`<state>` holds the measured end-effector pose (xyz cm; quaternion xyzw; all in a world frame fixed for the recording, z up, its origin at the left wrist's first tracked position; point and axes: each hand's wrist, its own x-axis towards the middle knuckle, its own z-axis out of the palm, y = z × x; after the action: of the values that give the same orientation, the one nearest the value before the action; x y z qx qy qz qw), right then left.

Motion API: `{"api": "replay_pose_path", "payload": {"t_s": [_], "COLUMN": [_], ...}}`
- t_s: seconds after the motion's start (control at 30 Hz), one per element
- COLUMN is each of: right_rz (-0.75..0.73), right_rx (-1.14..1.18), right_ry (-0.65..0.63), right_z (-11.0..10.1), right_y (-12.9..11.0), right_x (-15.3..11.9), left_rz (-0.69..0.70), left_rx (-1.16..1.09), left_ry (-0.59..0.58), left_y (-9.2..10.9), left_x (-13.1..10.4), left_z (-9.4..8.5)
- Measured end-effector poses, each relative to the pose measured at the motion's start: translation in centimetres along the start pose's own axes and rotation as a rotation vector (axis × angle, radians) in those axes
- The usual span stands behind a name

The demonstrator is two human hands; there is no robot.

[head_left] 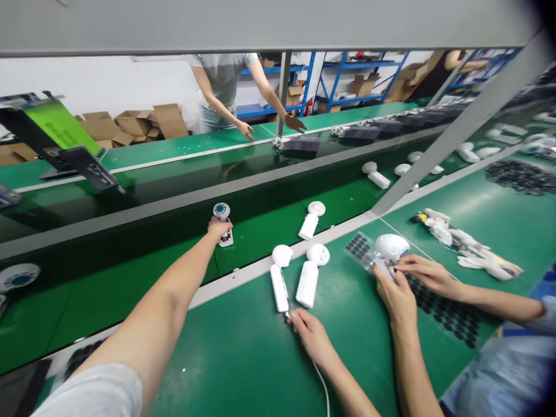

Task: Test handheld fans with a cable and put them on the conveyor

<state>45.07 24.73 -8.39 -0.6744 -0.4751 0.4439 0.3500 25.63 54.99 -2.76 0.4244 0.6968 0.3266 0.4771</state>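
Note:
On the green conveyor, my left hand (220, 226) is stretched far forward, its fingers closed around a small white handheld fan (226, 237) with a round dotted head and an opened handle showing inner parts. Near the bench's front, my right hand (311, 336) pinches the plug end of a white cable (322, 379). That plug is at the lower end of a second white fan (279, 286) lying on the green bench; whether it is inserted I cannot tell. Beside it lies another white fan (307, 282), and one more fan (309, 225) rests on the conveyor edge.
To my right, a co-worker's hands (403, 284) work on a white fan (391, 247) over sheets of black round stickers (452, 313). Gloves (473, 243) lie beyond. A grey post (425, 159) rises from the bench edge. Across the line stands another person (228, 87).

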Motion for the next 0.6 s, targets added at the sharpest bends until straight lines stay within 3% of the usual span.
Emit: {"api": "replay_pose_path", "payload": {"t_s": [0.1,0.23,0.43,0.6], "right_rz": [0.009,-0.02,-0.197,-0.293], "right_rx": [0.019,0.076,0.035,-0.029], "right_ry": [-0.038,-0.11,-0.17,-0.192], "right_z": [-0.2,0.0,0.9,1.7], "right_y": [-1.2,-4.9,-11.2,-13.0], "right_x": [-1.0,-3.0,-5.4,-7.3], "left_rz": [-0.116,-0.155,-0.136,-0.151], "left_rx": [-0.139,-0.365,-0.551,-0.581], "left_ry": [-0.164,-0.331,-0.46,-0.499], "left_y": [-0.1,-1.9,-5.3,-5.9], "left_x": [-2.1,-9.0,-21.6,-26.7], "left_z": [-0.1,-1.5,-3.9,-5.2]}}
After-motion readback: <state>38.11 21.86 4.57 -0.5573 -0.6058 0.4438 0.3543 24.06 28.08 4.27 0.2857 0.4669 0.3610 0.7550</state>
